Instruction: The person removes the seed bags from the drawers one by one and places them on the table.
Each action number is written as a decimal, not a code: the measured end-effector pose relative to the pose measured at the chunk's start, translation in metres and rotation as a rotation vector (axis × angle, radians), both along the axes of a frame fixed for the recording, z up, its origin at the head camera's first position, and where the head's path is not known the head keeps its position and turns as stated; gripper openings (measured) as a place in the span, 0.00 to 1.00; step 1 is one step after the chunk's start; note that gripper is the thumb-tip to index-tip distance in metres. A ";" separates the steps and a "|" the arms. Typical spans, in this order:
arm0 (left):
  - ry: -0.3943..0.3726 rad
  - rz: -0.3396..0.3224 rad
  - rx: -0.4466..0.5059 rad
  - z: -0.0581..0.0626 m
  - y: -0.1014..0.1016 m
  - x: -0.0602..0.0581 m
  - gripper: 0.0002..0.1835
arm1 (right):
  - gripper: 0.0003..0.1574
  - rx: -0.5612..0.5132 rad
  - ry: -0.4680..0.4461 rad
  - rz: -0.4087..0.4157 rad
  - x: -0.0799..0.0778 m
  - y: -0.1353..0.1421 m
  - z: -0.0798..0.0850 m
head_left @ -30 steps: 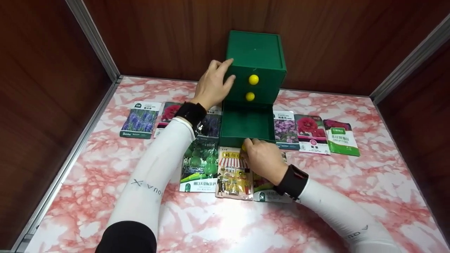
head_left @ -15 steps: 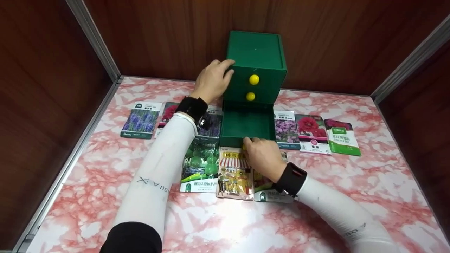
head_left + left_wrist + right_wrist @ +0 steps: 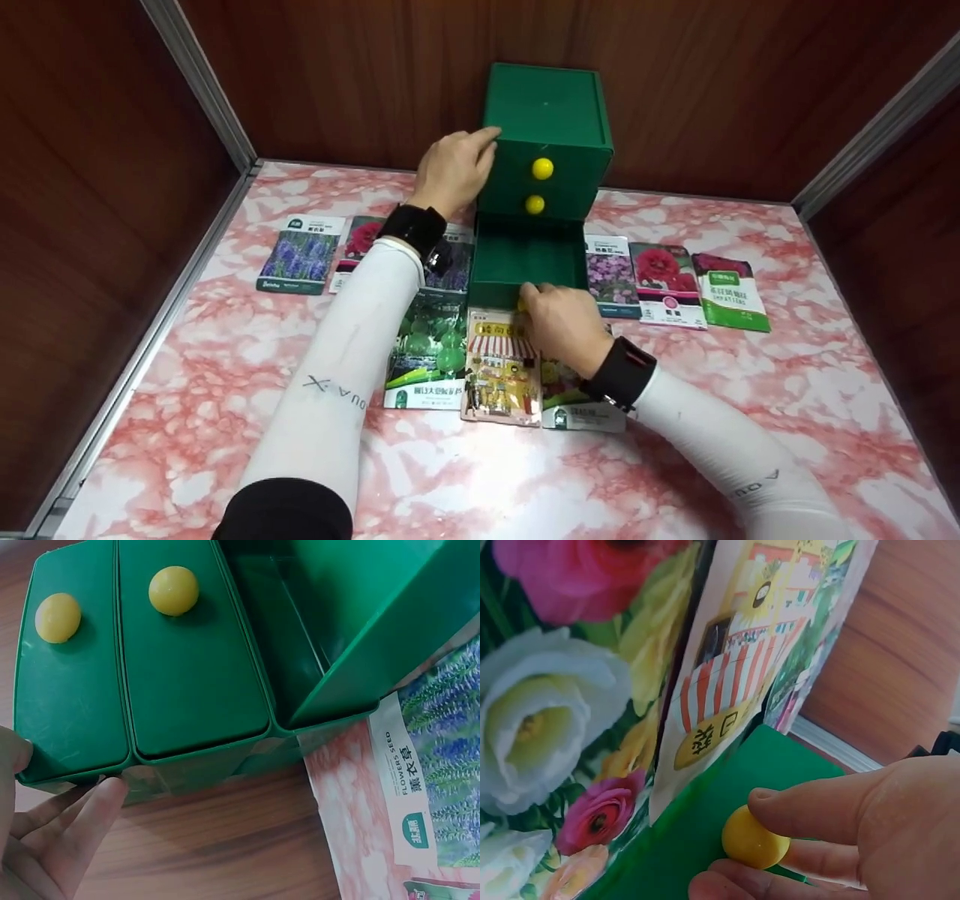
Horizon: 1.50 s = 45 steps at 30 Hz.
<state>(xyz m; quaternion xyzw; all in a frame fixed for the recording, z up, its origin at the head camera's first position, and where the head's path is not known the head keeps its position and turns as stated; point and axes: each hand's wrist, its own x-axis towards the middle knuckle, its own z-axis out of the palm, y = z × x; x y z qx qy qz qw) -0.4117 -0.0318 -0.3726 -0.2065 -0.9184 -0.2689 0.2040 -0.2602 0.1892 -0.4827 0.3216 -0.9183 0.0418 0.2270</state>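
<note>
A green cabinet [image 3: 547,105] with round yellow knobs stands against the back wall. Its two upper drawers are closed, while the bottom drawer [image 3: 491,295] is pulled out with nothing seen inside. My right hand [image 3: 566,322] pinches the bottom drawer's yellow knob [image 3: 754,838] between thumb and fingers, as the right wrist view shows. At the cabinet's upper left corner, my left hand [image 3: 454,169] rests with fairly straight fingers [image 3: 109,795] on the edge and side. Just in front of the drawer lies a flower packet [image 3: 555,712], partly covered by my right hand in the head view.
More seed packets lie on the marbled table [image 3: 420,480]: a lavender one [image 3: 300,255] at left, a green gourd one [image 3: 426,360] and a striped-awning one [image 3: 501,371] in front, and several at right, including an Impatiens packet [image 3: 731,292]. Wood-grain walls [image 3: 360,82] enclose the table.
In the last half second the bottom drawer and my right hand have moved slightly back toward the cabinet. My left hand stays at the cabinet corner.
</note>
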 end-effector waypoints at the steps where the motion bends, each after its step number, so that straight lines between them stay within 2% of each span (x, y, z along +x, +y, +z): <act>1: -0.002 -0.001 0.003 0.000 0.000 0.000 0.21 | 0.13 0.006 -0.007 -0.005 -0.001 0.000 0.000; 9: -0.041 0.007 0.011 0.000 0.002 0.002 0.22 | 0.12 0.035 -0.028 -0.064 -0.018 -0.002 0.001; 17: -0.031 0.018 0.031 -0.002 0.002 0.002 0.22 | 0.15 0.027 -0.113 -0.117 -0.037 -0.006 0.005; 25: -0.029 0.007 0.019 -0.002 0.004 0.004 0.22 | 0.14 0.007 -0.096 -0.119 -0.052 -0.007 0.006; 35: -0.022 -0.002 0.012 -0.003 0.009 0.005 0.22 | 0.13 -0.006 -0.138 -0.172 -0.070 -0.001 0.004; 45: -0.028 -0.001 0.011 -0.001 0.010 0.005 0.22 | 0.09 -0.018 -0.089 -0.185 -0.081 -0.002 0.003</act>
